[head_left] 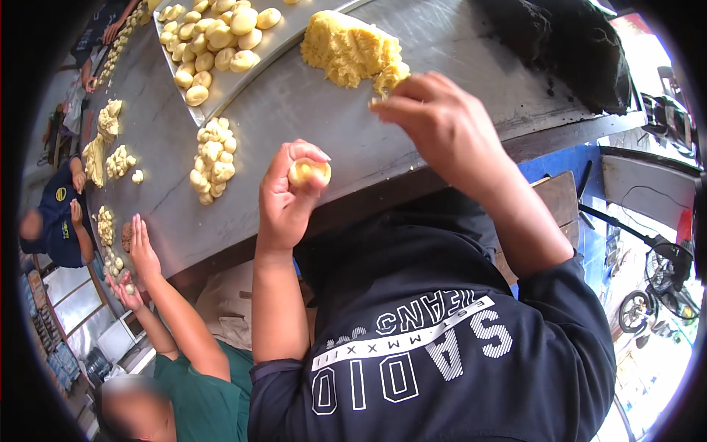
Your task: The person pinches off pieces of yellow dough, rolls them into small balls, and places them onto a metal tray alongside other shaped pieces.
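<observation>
My left hand [281,202] is closed around a small round piece of dough [300,177], its open side turned up and a hollow with yellow showing in it. At the near side of a crumbly mound of yellow filling [342,50], my right hand [445,121] has its thumb and fingers pinched together. A bit of the yellow filling shows at those fingertips, beside a lump at the mound's edge. Left of my left hand lies a heap of small pale dough pieces [213,162] on the metal table [283,110].
A metal tray [258,70] holds many smooth round buns [228,33]. Black cloth or plastic [563,55] lies at the table's far right. To my left, a person in green [213,398] rolls dough between the palms; another in dark blue [62,210] works across the table.
</observation>
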`<control>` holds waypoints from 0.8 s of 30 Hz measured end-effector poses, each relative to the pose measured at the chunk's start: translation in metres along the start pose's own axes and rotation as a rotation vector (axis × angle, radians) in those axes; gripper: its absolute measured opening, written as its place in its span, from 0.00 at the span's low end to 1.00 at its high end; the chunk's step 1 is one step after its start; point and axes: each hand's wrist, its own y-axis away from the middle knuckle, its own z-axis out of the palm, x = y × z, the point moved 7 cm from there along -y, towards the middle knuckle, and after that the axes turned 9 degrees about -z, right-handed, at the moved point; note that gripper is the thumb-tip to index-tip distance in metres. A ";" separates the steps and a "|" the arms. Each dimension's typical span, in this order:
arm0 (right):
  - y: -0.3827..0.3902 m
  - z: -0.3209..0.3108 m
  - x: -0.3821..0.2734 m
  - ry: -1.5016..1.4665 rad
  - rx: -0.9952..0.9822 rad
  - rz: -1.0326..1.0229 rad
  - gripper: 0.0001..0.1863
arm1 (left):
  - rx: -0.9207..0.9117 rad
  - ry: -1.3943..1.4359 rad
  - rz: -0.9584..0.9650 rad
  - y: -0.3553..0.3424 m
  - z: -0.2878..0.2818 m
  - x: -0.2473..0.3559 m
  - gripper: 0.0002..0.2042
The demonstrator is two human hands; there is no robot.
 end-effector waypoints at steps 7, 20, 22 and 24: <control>0.011 0.004 -0.022 -0.206 0.068 0.077 0.11 | 0.130 -0.585 0.310 -0.001 0.017 0.019 0.25; -0.015 0.035 -0.054 -0.492 -0.015 0.059 0.30 | -0.032 -0.750 0.151 0.007 0.041 0.014 0.31; -0.020 0.020 -0.051 -0.452 -0.013 0.001 0.26 | 0.019 -0.744 0.143 0.005 0.035 0.013 0.30; -0.021 0.007 -0.030 -0.462 -0.017 0.010 0.17 | 0.022 -0.594 0.245 0.001 0.031 0.011 0.24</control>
